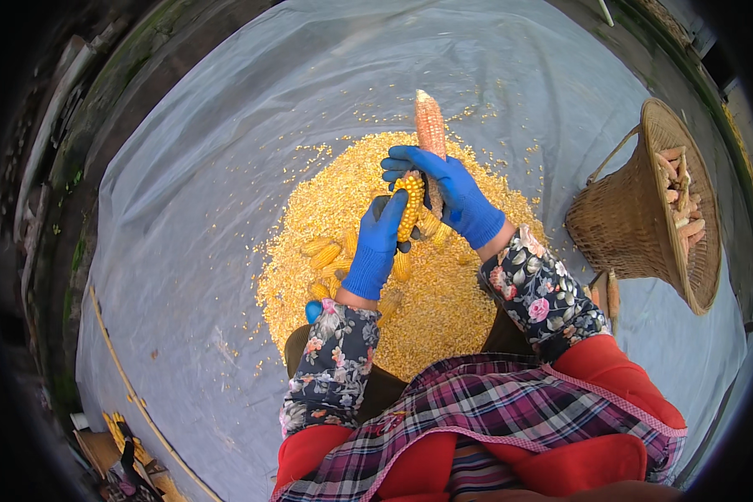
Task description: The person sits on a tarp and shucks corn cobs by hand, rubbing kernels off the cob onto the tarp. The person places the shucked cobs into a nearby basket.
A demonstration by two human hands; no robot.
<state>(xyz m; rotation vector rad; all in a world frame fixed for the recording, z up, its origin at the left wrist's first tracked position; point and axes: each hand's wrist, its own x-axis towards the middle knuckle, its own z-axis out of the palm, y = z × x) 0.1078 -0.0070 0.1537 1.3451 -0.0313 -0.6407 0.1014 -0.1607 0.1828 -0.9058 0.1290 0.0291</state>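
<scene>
In a blue glove, my left hand (383,235) is closed on a yellow ear of corn (410,204), thumb along its side. My right hand (448,182), gloved alike, holds a reddish, bare corncob (430,125) that points away from me. The ear and the cob are side by side, close together or touching; fingers hide where they meet. Beneath both hands spreads a heap of loose corn kernels (445,301). Several yellow ears (325,255) lie on the heap left of my left hand and under the hands.
A wicker basket (615,219) with bare cobs (687,201) leans at the right, with more cobs (613,295) beside it. Plastic sheeting (182,251) lies under the heap. A long thin stick (132,392) and a box with yellow ears (122,433) are at lower left.
</scene>
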